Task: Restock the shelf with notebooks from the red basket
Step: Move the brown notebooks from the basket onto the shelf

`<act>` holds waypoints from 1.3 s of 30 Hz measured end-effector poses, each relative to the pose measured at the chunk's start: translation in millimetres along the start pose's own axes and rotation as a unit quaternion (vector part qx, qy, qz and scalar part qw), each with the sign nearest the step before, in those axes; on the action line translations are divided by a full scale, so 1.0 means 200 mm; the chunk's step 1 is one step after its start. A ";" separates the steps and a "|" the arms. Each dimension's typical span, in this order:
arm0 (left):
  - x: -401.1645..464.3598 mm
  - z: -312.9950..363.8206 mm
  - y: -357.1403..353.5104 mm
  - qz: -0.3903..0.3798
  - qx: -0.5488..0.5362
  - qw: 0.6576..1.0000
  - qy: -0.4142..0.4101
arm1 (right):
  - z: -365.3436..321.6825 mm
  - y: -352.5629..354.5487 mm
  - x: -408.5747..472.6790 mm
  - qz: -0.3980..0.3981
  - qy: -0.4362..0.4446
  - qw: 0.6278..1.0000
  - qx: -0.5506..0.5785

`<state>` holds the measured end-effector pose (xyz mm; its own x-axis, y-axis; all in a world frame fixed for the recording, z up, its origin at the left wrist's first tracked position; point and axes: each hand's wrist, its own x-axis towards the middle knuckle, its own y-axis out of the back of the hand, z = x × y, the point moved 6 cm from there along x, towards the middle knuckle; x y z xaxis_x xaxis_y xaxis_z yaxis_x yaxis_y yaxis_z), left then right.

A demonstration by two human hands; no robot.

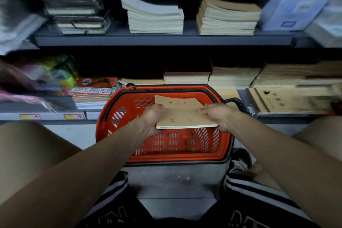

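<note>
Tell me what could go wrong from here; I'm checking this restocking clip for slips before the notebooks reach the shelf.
1. Both hands, left and right, hold the thin brown notebooks only at their side edges, so the middle might sag or a copy slide out into the red basket.
2. The brown stacks on the lower shelf sit under a low shelf board; the covers might catch or bend going in.

This is looking like a shop selling paper things. Stacks of notebooks (155, 18) are sitting on long shelves (162, 40), price tags (74, 116) are sticking along the edge, and a red basket (162, 126) is standing below.
</note>
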<state>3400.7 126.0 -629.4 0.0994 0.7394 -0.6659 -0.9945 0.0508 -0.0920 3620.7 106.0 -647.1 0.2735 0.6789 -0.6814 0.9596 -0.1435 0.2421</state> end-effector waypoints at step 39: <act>-0.55 0.82 -0.50 -0.076 -0.009 0.972 -0.224 | -0.66 0.66 -0.62 0.119 0.323 0.919 0.193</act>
<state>3484.0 149.5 -426.1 0.2171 0.9422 -0.2553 -0.9682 0.1746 -0.1792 3703.8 97.2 -439.6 0.5008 0.8636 -0.0581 0.8645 -0.5024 -0.0167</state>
